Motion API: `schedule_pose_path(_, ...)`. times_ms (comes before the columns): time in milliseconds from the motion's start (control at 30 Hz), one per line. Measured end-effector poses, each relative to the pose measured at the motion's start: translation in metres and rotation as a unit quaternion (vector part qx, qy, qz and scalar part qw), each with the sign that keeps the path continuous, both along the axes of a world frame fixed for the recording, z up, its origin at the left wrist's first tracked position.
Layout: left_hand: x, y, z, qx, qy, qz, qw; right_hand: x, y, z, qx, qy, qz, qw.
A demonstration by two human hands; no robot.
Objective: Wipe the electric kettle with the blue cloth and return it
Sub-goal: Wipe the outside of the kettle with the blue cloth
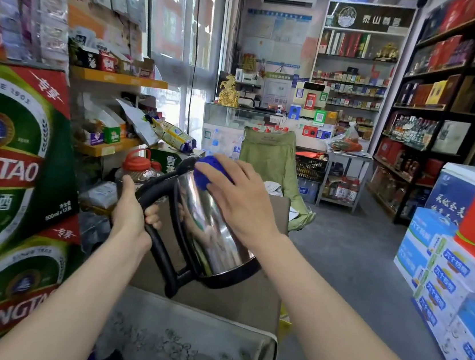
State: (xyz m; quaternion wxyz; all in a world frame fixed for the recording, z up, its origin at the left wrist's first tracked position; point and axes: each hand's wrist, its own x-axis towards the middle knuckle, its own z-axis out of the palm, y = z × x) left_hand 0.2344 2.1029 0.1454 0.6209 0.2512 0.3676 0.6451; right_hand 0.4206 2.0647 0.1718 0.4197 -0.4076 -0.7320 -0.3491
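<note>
A shiny steel electric kettle (211, 236) with a black handle and black base is held in the air, tilted, at the centre of the head view. My left hand (131, 214) is wrapped around its black handle. My right hand (240, 198) presses a blue cloth (207, 171) against the upper part of the kettle near the lid. Most of the cloth is hidden under my fingers.
Green beer cartons (11, 182) are stacked at the left. A patterned cloth-covered surface (180, 343) and a brown cardboard box (263, 296) lie below the kettle. A green folding chair (271, 160) stands behind. Blue and red cartons (453, 266) line the right; the grey floor (354, 269) lies between.
</note>
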Motion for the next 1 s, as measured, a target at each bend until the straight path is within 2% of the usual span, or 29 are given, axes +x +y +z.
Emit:
schedule_pose_path(67, 0.001, 0.004, 0.001, -0.011, 0.006, -0.001, 1.000, -0.010, -0.006, -0.015, 0.043, -0.117, 0.011, 0.992)
schedule_pose_path(133, 0.001, 0.006, -0.001, -0.016, 0.012, 0.000, 1.000, -0.011, -0.013, -0.034, 0.043, -0.238, 0.029, 0.970)
schedule_pose_path(200, 0.002, 0.008, -0.004, -0.015, 0.020, -0.004, 1.000, -0.008, -0.012, -0.044, 0.015, -0.290, 0.017, 0.957)
schedule_pose_path(267, 0.002, 0.009, -0.005, -0.016, 0.027, -0.007, 0.999, -0.006, -0.004, -0.039, 0.005, -0.227, 0.007, 0.974)
schedule_pose_path(333, 0.003, 0.010, -0.003, -0.012, 0.038, -0.012, 0.999, -0.006, 0.002, -0.027, 0.005, -0.099, 0.016, 0.995)
schedule_pose_path(400, 0.003, 0.010, 0.000, -0.008, 0.037, -0.017, 0.999, 0.000, 0.002, -0.015, 0.002, -0.005, 0.027, 1.000)
schedule_pose_path(433, 0.003, 0.010, 0.002, -0.008, 0.033, -0.019, 0.999, 0.004, 0.001, -0.013, 0.004, 0.014, 0.022, 1.000)
schedule_pose_path(567, 0.003, 0.009, 0.006, -0.015, 0.044, -0.016, 0.999, 0.004, -0.005, -0.018, 0.056, -0.026, -0.009, 0.998)
schedule_pose_path(733, 0.002, 0.010, -0.002, -0.027, 0.044, -0.010, 0.999, 0.004, -0.012, -0.027, 0.068, -0.077, 0.000, 0.995)
schedule_pose_path(833, 0.000, 0.013, -0.008, -0.030, 0.044, -0.003, 0.999, -0.001, -0.012, -0.036, 0.014, -0.039, 0.024, 0.999)
schedule_pose_path(1000, 0.001, 0.011, -0.011, -0.030, 0.037, -0.003, 0.999, -0.005, -0.011, -0.034, -0.095, 0.070, -0.002, 0.993)
